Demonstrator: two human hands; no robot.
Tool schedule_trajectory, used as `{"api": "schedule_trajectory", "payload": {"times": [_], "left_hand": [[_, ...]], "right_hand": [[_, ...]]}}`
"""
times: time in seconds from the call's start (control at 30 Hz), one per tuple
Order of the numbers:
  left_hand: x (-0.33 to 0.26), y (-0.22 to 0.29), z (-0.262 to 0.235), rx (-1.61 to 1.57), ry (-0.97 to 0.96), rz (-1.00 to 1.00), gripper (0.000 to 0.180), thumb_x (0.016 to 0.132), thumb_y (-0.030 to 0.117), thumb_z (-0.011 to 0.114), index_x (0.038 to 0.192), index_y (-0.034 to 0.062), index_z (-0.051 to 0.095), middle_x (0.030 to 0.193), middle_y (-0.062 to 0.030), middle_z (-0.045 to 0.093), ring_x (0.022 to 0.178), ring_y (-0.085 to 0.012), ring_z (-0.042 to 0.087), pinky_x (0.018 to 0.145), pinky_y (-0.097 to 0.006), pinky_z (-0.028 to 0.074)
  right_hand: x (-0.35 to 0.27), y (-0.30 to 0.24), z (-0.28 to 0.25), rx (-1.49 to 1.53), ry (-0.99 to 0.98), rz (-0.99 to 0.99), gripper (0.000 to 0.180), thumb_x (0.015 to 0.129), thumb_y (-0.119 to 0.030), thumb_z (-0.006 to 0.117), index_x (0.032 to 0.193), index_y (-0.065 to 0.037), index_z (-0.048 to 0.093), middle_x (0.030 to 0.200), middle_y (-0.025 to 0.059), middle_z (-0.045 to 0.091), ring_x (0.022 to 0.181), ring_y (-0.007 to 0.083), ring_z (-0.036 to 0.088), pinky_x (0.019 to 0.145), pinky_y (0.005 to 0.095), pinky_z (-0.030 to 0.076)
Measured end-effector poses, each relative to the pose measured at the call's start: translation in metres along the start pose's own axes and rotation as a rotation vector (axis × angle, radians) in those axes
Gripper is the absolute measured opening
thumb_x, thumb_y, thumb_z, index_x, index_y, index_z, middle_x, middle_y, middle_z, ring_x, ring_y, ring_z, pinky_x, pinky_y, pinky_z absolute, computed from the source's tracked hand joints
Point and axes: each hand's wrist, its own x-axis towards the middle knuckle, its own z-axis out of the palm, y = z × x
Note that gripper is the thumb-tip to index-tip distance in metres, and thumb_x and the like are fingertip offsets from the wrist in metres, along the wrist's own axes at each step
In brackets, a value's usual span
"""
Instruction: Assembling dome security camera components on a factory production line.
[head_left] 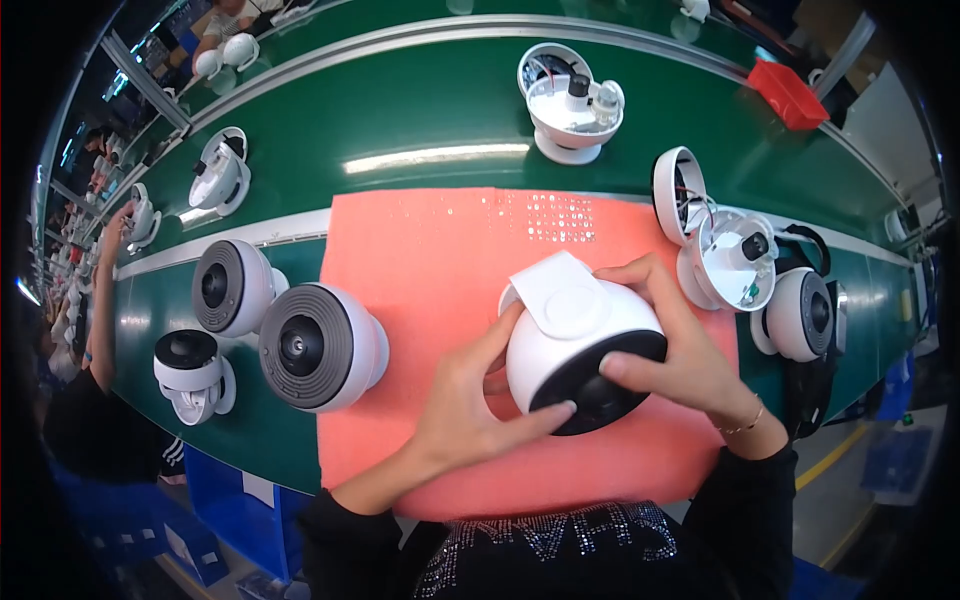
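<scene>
A round white camera (545,358) with a black front disc is held between my two hands over a salmon-pink mat. Its white bracket, a flat rounded plate, points up and away from me. My left hand (470,402) grips the left side, thumb near the lower edge of the black disc. My right hand (685,350) wraps round the right side, its thumb pressing on the disc and its fingers behind the shell. The pink mat (390,440) lies under both hands, with glittery stud rows near its far edge.
Left of the mat stand two white cameras with grey ringed fronts (318,345) and a smaller white unit (190,375). Opened white housings (575,115) sit on the green conveyor; another opened housing (725,260) is at right. A red tray (788,95) lies far right. A co-worker's arm (105,300) reaches in left.
</scene>
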Motion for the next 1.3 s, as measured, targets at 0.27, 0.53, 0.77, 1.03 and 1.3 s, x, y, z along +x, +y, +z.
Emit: {"api": "schedule_trajectory", "payload": {"times": [0.27,0.53,0.77,1.03,1.3], "left_hand": [[0.000,0.019,-0.007,0.226,0.189,0.256,0.084,0.064,0.017,0.074,0.129,-0.0109,0.029,0.106,-0.0202,0.058,0.095,-0.0243,0.060,0.078,-0.034,0.052],[0.039,-0.008,-0.044,-0.759,0.218,0.467,0.064,0.073,0.029,0.060,0.126,-0.0004,0.038,0.121,-0.0135,0.048,0.111,-0.0265,0.048,0.095,-0.041,0.039],[0.106,-0.001,-0.044,-0.730,0.207,0.816,0.081,0.070,0.059,0.049,0.132,0.0102,0.031,0.130,-0.0126,0.039,0.116,-0.0334,0.042,0.094,-0.048,0.040],[0.123,-0.010,-0.051,-0.728,0.432,0.807,0.076,0.072,0.057,0.046,0.130,0.0108,0.033,0.128,-0.0125,0.041,0.114,-0.0328,0.045,0.092,-0.047,0.042],[0.145,0.001,-0.066,-0.798,0.387,0.171,0.050,0.082,0.039,0.056,0.120,0.0082,0.044,0.116,-0.0088,0.050,0.105,-0.0218,0.052,0.086,-0.036,0.046]], "right_hand": [[0.027,-0.017,0.000,-0.269,0.123,-0.296,0.059,0.058,-0.031,0.081,0.094,0.000,0.046,0.090,0.0152,0.059,0.086,0.0232,0.060,0.074,0.0320,0.047],[0.044,-0.037,0.018,0.162,-0.020,-0.545,0.098,0.066,-0.026,0.074,0.140,-0.010,0.012,0.137,0.0161,0.026,0.123,0.0279,0.037,0.099,0.0402,0.034],[0.062,-0.057,0.039,-0.080,0.282,-0.648,0.097,0.064,-0.020,0.076,0.138,-0.002,0.016,0.121,0.0211,0.046,0.112,0.0270,0.049,0.094,0.0360,0.040],[0.094,-0.035,0.036,-0.070,0.387,-0.607,0.084,0.061,-0.021,0.077,0.130,0.002,0.035,0.112,0.0198,0.053,0.102,0.0247,0.056,0.081,0.0358,0.051],[0.159,-0.002,0.018,0.701,0.333,-0.073,0.074,0.072,-0.042,0.069,0.128,-0.007,0.035,0.110,0.0113,0.048,0.097,0.0209,0.051,0.083,0.0348,0.042]]}}
